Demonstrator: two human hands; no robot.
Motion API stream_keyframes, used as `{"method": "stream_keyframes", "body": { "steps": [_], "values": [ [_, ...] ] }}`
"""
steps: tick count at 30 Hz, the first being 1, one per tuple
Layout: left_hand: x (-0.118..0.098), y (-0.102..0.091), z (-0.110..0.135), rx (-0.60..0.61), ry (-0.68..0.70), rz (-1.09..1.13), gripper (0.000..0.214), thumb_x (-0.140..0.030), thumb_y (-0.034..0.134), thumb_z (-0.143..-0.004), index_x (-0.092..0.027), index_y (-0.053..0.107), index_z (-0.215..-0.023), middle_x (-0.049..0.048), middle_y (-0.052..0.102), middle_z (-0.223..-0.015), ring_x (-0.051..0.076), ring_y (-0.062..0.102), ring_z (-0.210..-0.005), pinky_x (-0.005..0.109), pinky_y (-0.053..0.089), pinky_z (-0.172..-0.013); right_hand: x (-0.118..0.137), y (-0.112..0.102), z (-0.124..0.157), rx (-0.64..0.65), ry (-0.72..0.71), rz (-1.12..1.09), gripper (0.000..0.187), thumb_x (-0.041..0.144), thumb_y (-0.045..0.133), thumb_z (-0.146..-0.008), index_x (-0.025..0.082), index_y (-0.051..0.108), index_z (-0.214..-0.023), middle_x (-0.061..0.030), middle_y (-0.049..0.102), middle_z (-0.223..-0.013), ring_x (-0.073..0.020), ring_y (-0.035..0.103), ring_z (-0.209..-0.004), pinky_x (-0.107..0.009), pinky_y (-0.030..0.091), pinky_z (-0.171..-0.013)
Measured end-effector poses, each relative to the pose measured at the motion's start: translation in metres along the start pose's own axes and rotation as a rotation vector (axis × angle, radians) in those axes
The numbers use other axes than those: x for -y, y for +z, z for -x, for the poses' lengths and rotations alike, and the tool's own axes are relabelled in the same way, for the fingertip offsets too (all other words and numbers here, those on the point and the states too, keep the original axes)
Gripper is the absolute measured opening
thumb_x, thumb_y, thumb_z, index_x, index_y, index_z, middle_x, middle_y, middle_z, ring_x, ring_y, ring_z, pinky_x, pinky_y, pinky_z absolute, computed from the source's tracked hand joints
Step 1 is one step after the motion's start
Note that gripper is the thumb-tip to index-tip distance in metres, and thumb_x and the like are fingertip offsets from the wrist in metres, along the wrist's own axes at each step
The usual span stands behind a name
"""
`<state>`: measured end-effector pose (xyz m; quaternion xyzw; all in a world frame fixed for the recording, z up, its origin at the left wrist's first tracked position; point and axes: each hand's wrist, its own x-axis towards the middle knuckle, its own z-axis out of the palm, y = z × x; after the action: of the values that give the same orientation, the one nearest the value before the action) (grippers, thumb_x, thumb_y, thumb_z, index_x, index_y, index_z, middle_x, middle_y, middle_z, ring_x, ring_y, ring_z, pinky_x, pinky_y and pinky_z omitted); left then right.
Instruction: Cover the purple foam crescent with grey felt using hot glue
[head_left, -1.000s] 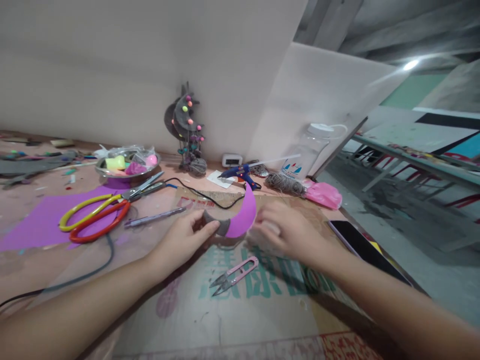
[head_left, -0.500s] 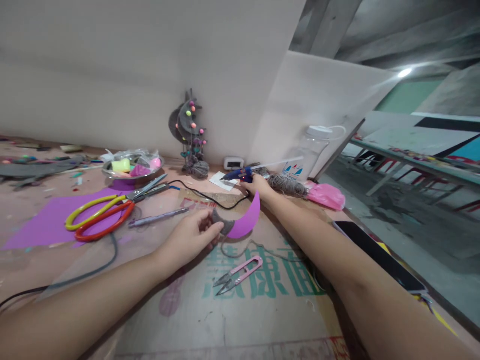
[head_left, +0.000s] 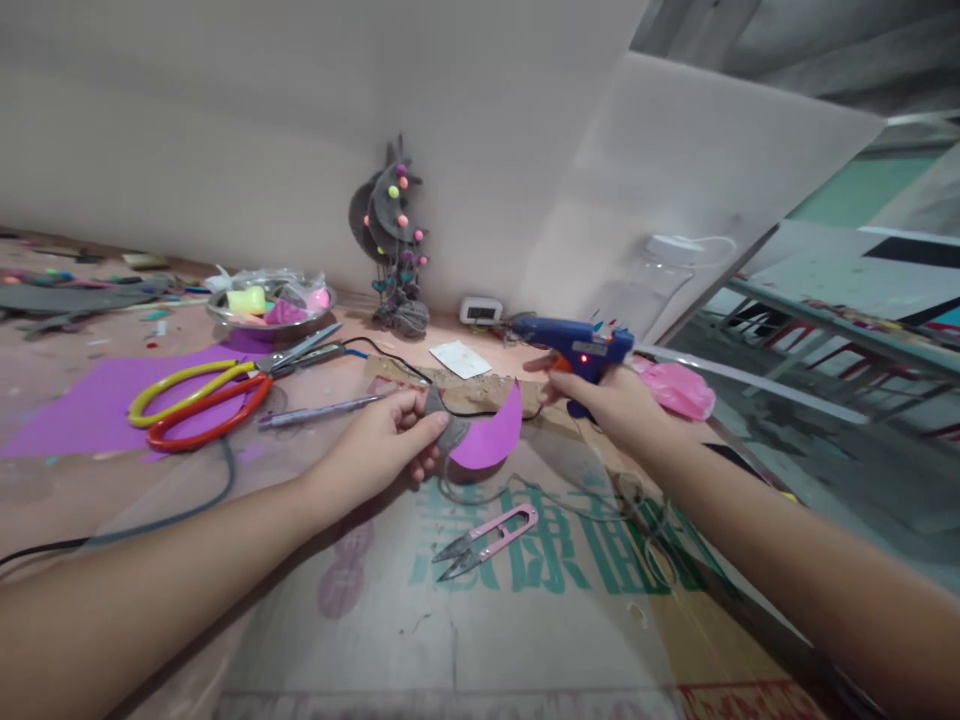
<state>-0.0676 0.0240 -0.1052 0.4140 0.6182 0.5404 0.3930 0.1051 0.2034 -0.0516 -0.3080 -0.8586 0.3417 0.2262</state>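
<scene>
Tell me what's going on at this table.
The person's left hand holds a flat purple crescent by its end, which is wrapped in grey yarn. The right hand grips a blue plastic glue gun with a lit red light, its nozzle apart from the crescent. Pink-handled metal snips lie in front, and large scissors with yellow and red handles lie to the left.

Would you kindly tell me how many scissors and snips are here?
2: large scissors at left; pink snips below the purple crescent. Others may be hidden.
</scene>
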Motion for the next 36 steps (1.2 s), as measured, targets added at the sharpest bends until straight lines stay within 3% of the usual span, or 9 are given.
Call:
{"method": "stream_keyframes", "body": {
  "steps": [4, 10, 15, 25, 36],
  "values": [
    [0.000, 0.000, -0.002, -0.006, -0.017, 0.047, 0.025, -0.039, 0.055, -0.083, -0.019, 0.044, -0.073, -0.0059, 0.056, -0.055, 0.007, 0.050, -0.040, 0.017, 0.042, -0.039, -0.008, 0.008, 0.041, 0.037, 0.023, -0.022, 0.022, 0.039, 0.057, -0.080, 0.019, 0.064, -0.084, -0.0039, 0.065, -0.070, -0.0170, 0.061, -0.064, -0.029, 0.049, -0.061],
    [0.006, -0.001, -0.004, -0.023, -0.029, 0.080, 0.024, -0.035, 0.055, -0.084, -0.019, 0.043, -0.072, -0.0058, 0.057, -0.054, 0.007, 0.051, -0.040, 0.016, 0.042, -0.038, -0.021, 0.021, 0.069, 0.152, -0.138, -0.110, 0.026, 0.047, 0.063, -0.077, 0.021, 0.060, -0.080, -0.0037, 0.064, -0.074, -0.0176, 0.061, -0.067, -0.029, 0.049, -0.059],
    [0.007, -0.001, -0.004, -0.053, -0.032, 0.131, 0.020, -0.033, 0.055, -0.083, -0.018, 0.044, -0.073, -0.0065, 0.057, -0.054, 0.006, 0.050, -0.039, 0.015, 0.042, -0.037, -0.018, 0.029, 0.070, 0.206, -0.126, -0.123, 0.036, 0.054, 0.066, -0.073, 0.020, 0.062, -0.081, -0.0052, 0.066, -0.074, -0.0182, 0.060, -0.065, -0.029, 0.046, -0.057],
    [0.006, 0.000, -0.005, -0.041, -0.030, 0.066, 0.018, -0.030, 0.052, -0.084, -0.018, 0.044, -0.073, -0.0075, 0.056, -0.051, 0.005, 0.049, -0.038, 0.014, 0.041, -0.037, -0.022, 0.037, 0.067, 0.214, -0.122, -0.081, 0.036, 0.056, 0.064, -0.073, 0.020, 0.056, -0.071, -0.0008, 0.061, -0.059, -0.0134, 0.055, -0.051, -0.024, 0.040, -0.045],
    [0.008, -0.001, -0.004, -0.021, -0.037, 0.085, 0.019, -0.031, 0.051, -0.085, -0.018, 0.042, -0.074, -0.0072, 0.056, -0.052, 0.005, 0.049, -0.039, 0.014, 0.042, -0.037, -0.022, 0.040, 0.067, 0.183, -0.141, -0.008, 0.036, 0.056, 0.063, -0.073, 0.021, 0.056, -0.071, -0.0031, 0.062, -0.062, -0.0179, 0.058, -0.055, -0.027, 0.042, -0.043]
  ]
}}
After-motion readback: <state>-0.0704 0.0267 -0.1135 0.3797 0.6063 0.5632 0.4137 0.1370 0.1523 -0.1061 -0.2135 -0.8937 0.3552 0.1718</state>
